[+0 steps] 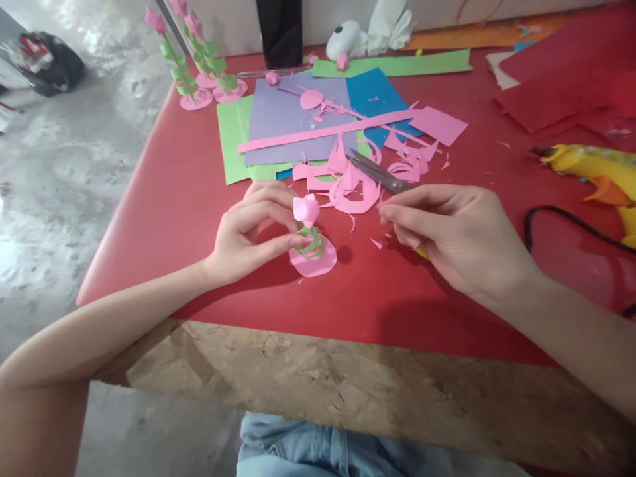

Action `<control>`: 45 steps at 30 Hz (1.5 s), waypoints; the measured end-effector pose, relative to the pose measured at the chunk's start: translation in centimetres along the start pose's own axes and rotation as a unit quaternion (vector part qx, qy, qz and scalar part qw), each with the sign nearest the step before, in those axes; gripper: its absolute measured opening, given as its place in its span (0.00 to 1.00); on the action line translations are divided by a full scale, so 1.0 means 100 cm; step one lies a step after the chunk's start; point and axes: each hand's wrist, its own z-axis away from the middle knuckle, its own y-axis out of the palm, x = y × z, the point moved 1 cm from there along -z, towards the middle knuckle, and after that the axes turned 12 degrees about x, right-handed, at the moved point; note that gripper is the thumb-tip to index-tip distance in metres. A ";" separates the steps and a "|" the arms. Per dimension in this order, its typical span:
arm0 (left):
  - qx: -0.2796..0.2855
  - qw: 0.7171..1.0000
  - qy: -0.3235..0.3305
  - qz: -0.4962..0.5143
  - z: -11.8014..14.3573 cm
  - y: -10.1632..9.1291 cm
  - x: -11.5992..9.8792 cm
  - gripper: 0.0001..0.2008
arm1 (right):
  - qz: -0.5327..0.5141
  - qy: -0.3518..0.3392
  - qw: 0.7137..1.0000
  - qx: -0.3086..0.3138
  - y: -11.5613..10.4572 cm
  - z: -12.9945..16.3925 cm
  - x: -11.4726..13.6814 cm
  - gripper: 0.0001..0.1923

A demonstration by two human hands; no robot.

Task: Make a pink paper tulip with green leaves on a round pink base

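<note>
A paper flower (pixel 307 211) with a pink bloom, a curled green stem and a round pink base (pixel 318 266) stands upright on the red table. My left hand (pixel 256 225) is closed around its stem from the left, with thumb and fingers near the green curls. To the right, my right hand (pixel 454 232) hovers above the table, its thumb and fingertips pinched together. Whatever may be between those fingertips is too small to make out. Just beyond the right hand lie scissors (pixel 382 173), their handles partly hidden by it.
Pink paper scraps (pixel 355 192) lie around the scissors. Behind are a purple sheet (pixel 298 126), a blue sheet (pixel 377 99) and a green strip (pixel 392 65). Finished-looking paper flowers (pixel 196 66) stand at back left. A yellow glue gun (pixel 591 165) with a black cord (pixel 561 211) lies right.
</note>
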 end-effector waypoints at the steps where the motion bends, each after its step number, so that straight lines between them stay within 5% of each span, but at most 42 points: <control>1: 0.000 1.000 0.003 0.001 0.000 0.000 0.000 0.05 | 0.005 0.003 1.000 -0.013 0.000 0.001 0.001 0.13; 6: 0.000 1.000 0.010 -0.003 -0.001 0.000 -0.002 0.05 | 0.028 -0.016 0.999 -0.044 -0.004 0.001 0.007 0.24; 11: -0.001 1.000 0.023 -0.004 -0.002 0.000 -0.002 0.05 | 0.144 -0.123 0.977 -0.097 -0.022 -0.007 0.022 0.07; 19: -0.012 1.000 0.009 -0.012 0.000 0.001 -0.001 0.05 | 0.517 -0.108 0.811 -0.250 -0.063 -0.021 0.037 0.17; 23: -0.009 1.000 0.013 -0.017 0.000 0.001 -0.001 0.05 | 0.631 0.010 0.732 -0.257 -0.069 -0.031 0.035 0.18; 27: -0.006 0.999 0.024 -0.020 0.000 -0.001 0.000 0.05 | 0.679 -0.023 0.698 -0.224 -0.058 -0.031 0.035 0.43; 29: -0.004 0.999 0.029 -0.023 0.000 -0.001 0.000 0.05 | 0.672 -0.091 0.710 -0.190 -0.047 -0.024 0.033 0.40; 33: -0.001 0.999 0.029 -0.029 -0.002 -0.001 0.000 0.05 | 0.559 -0.236 0.790 -0.088 -0.015 -0.003 0.025 0.09; 35: 0.001 0.999 0.029 -0.028 -0.003 0.000 -0.001 0.05 | 0.493 -0.272 0.826 -0.027 0.001 0.005 0.021 0.05; 39: 0.001 0.999 0.027 -0.028 -0.003 0.000 -0.002 0.05 | 0.398 -0.250 0.881 0.053 0.026 0.009 0.015 0.02; 45: 0.009 1.000 -0.002 -0.008 -0.001 -0.001 -0.004 0.05 | 0.303 -0.201 0.923 0.123 0.038 -0.004 0.010 0.07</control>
